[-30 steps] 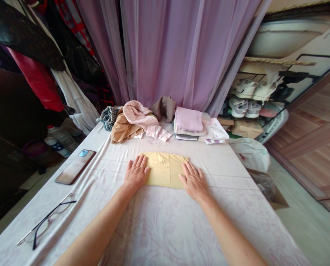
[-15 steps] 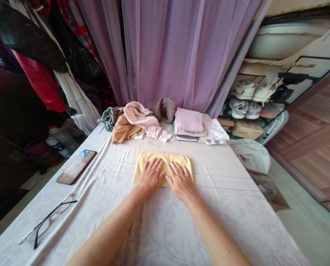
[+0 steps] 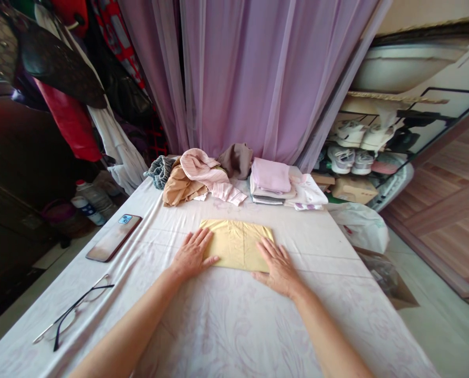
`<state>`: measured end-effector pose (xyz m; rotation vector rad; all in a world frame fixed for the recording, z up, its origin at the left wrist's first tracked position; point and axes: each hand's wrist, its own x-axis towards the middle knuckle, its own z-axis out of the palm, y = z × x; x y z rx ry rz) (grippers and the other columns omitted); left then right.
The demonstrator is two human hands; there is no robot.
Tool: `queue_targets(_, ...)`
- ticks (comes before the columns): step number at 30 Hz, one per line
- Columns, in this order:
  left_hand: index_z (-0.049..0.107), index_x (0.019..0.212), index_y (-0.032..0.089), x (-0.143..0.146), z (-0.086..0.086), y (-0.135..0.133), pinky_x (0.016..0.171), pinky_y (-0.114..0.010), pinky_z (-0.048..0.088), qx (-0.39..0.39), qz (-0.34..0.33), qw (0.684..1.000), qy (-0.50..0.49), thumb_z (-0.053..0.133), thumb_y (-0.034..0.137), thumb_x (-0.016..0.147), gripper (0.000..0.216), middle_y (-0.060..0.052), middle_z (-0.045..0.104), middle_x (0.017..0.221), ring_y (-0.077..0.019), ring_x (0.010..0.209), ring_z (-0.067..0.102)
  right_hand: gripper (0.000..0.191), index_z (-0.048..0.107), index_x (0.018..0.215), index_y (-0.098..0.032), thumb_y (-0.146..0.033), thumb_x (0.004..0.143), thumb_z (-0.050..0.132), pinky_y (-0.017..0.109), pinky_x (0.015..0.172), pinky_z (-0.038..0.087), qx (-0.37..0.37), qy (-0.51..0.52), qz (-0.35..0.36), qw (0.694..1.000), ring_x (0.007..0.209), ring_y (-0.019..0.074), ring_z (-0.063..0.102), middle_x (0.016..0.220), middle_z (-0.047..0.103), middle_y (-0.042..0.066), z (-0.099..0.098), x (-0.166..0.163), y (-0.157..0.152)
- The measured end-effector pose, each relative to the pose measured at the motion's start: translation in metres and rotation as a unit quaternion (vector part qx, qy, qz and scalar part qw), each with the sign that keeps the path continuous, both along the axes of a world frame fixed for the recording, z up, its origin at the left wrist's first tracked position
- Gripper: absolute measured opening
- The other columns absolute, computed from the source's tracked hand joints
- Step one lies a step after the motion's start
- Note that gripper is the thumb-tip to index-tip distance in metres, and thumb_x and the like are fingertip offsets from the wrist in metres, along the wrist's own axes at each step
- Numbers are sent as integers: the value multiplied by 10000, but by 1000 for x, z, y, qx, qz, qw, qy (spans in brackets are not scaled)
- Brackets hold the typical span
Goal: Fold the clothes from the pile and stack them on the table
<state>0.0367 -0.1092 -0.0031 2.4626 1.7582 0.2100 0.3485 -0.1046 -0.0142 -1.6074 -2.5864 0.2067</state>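
A yellow cloth (image 3: pixel 236 247), folded into a flat rectangle, lies on the pale patterned tablecloth (image 3: pixel 234 325) in front of me. My left hand (image 3: pixel 193 254) rests flat at its left edge, fingers stretched out and thumb along the lower left corner. At the right edge lies my right hand (image 3: pixel 275 265), also open, its fingertips on the cloth and its thumb by the near edge. Neither hand grips anything. The kind of garment, if it is one, cannot be made out from the folded shape.
Rumpled clothes (image 3: pixel 214 176) lie at the table's far edge, beside a stack of folded clothes (image 3: pixel 271 176). On the left are a phone (image 3: pixel 114 239) and eyeglasses (image 3: pixel 72 312). A purple curtain (image 3: pixel 250 79) hangs behind; a shoe rack (image 3: pixel 360 139) stands at right.
My hands have slid apart from the middle of the yellow cloth to its left and right edges, uncovering its centre. The camera view has shifted slightly.
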Motion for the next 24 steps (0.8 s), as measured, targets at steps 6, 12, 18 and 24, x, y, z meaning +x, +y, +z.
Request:
queue_targets(6,346,1500,205,-11,12,-7,1175,-574,191,-28,-64,997,-22,602,722,760,938,-170,310,1575,-326,1465,254,544,567,1344,-208,-460,862,571,507,1139,276,148,60,20,987,1394,288,378,1500,444,134,-9,2,-6)
queue_targets(12,610,1207,246,-5,23,-17,1093,-385,402,-7,-122,992,-39,585,361,908,322,-74,617,1329,-219,1249,555,384,654,1230,-201,-372,898,564,458,1109,362,194,90,80,974,1272,255,525,1363,594,114,-9,0,-7)
queue_targets(18,634,1119,243,1,22,-18,972,-310,488,-6,-119,992,-42,472,214,916,261,-58,676,1189,-191,1121,625,367,658,1235,-226,-363,910,555,474,1089,393,171,95,69,978,1252,257,548,1345,613,96,-7,-2,-6)
queue_targets(24,596,1270,235,3,18,-8,1136,-411,342,28,-83,993,-78,434,370,962,373,-90,586,1376,-219,1310,500,360,670,1219,-239,-374,961,458,477,1081,387,154,94,55,982,1262,244,542,1336,622,89,-4,-2,-7)
